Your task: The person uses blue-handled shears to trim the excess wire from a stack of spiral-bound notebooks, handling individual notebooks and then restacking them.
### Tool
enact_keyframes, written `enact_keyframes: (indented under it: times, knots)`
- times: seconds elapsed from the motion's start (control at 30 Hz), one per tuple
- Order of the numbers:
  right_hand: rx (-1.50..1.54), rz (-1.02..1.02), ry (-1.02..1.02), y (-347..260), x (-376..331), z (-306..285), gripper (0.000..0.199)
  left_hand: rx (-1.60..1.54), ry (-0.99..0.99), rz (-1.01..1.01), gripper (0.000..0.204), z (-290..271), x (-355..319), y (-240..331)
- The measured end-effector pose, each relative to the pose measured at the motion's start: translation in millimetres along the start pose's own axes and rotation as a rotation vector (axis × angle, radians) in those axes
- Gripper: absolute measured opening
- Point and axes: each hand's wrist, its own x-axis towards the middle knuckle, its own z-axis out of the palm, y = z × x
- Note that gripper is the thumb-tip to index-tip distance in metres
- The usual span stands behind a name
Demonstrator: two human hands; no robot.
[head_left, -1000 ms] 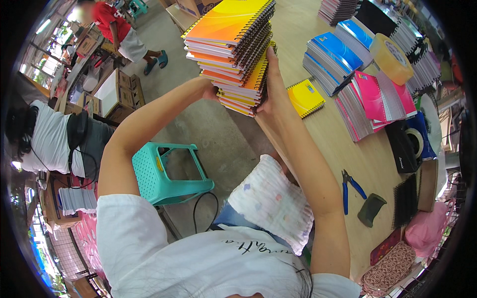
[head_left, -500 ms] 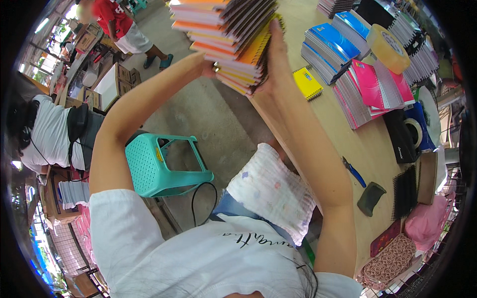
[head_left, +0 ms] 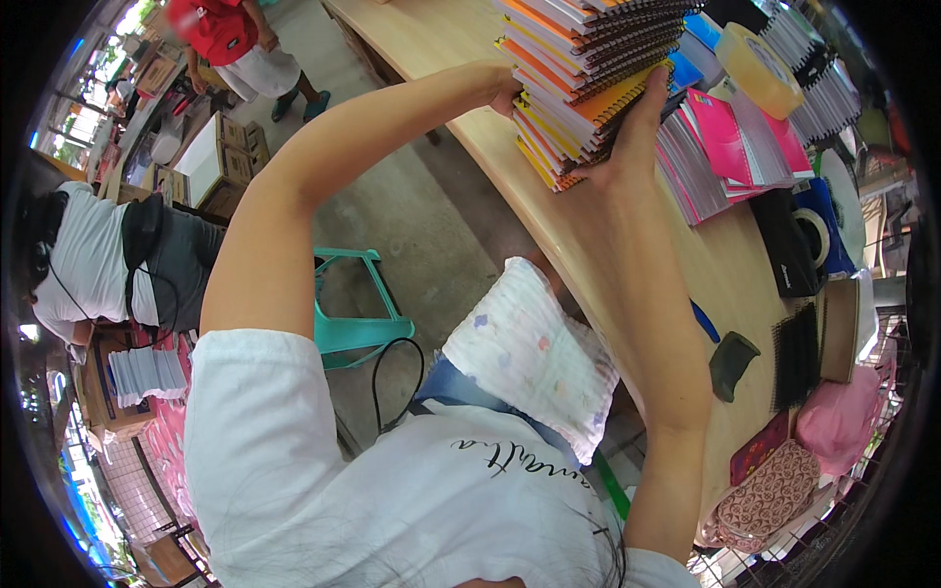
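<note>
Between my two hands I hold a tall stack of spiral notebooks (head_left: 573, 83), tilted, with orange and yellow covers and black wire bindings. My left hand (head_left: 504, 92) grips the stack's left side, its fingers partly hidden. On the bound side, my right hand (head_left: 627, 147) presses with the thumb up along the coils. The stack is above the wooden table (head_left: 470, 142), hiding part of it. Just right of it are pink notebooks (head_left: 714, 127) in a pile and blue-covered notebooks (head_left: 698, 61), partly covered from view.
A clear tape roll (head_left: 760, 71) rests on the notebooks. Along the table's right lie a dark green curved piece (head_left: 733, 367), black binding coils (head_left: 795, 358) and a patterned pouch (head_left: 769, 498). A green stool (head_left: 358, 333) stands left; a person in red (head_left: 218, 31) is beyond.
Both hands have carried the notebook stack to the right, from over the aisle and table edge to above the table. The yellow notebook on the table is now out of sight.
</note>
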Motion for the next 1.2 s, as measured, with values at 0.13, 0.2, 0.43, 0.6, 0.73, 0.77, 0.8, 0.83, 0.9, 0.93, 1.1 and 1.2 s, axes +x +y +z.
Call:
enact_keyframes:
  times: [0.13, 0.2, 0.43, 0.6, 0.73, 0.77, 0.8, 0.83, 0.9, 0.93, 1.1, 1.2]
  knots:
    - [0.052, -0.06, 0.074, 8.4, -3.9, -1.7, 0.087, -0.06, -0.208, 0.008, 0.042, -23.6, 21.9, -11.8]
    - [0.098, -0.052, 0.088, 8.8, -3.4, -2.6, 0.085, -0.11, -0.363, 0.016, 0.043, -41.4, 31.6, -16.3]
    - [0.089, 0.039, 0.187, -1.8, -22.4, 6.1, 0.083, 0.001, -0.46, 0.219, 0.045, -57.4, 74.9, -28.1]
    - [-0.273, -0.154, 0.37, 10.9, -29.3, -42.9, 0.091, -0.303, -0.048, 0.402, 0.064, -15.0, 34.1, -59.0]
    - [-0.388, -0.166, 0.206, 23.8, 1.2, -98.6, 0.097, -0.361, 0.108, 0.692, 0.084, 35.2, -22.7, -103.3]
    - [-0.403, -0.175, 0.183, 27.5, 6.5, -91.2, 0.096, -0.364, 0.145, 0.732, 0.088, 36.4, -18.3, -110.7]
    - [-0.419, -0.189, 0.165, 29.4, 12.6, -84.5, 0.095, -0.367, 0.178, 0.77, 0.092, 35.1, -13.5, -115.3]
    - [-0.457, -0.223, 0.208, 32.4, 13.5, -75.8, 0.092, -0.371, 0.187, 0.728, 0.091, 39.4, -17.1, -113.4]
    - [-0.524, -0.209, 0.228, 28.8, 11.0, -70.4, 0.09, -0.38, 0.197, 0.644, 0.089, 45.8, -24.2, -105.6]
    - [-0.553, -0.157, 0.19, 24.7, 2.2, -69.8, 0.09, -0.4, 0.127, 0.585, 0.089, 38.7, -23.8, -103.3]
    - [-0.614, -0.239, 0.231, 35.9, -19.7, -70.3, 0.086, -0.386, 0.028, 0.6, 0.08, 36.9, -23.4, -94.5]
    - [-0.613, -0.254, 0.305, 36.1, -32.9, -73.1, 0.082, -0.296, -0.023, 0.564, 0.083, 50.1, -35.8, -84.4]
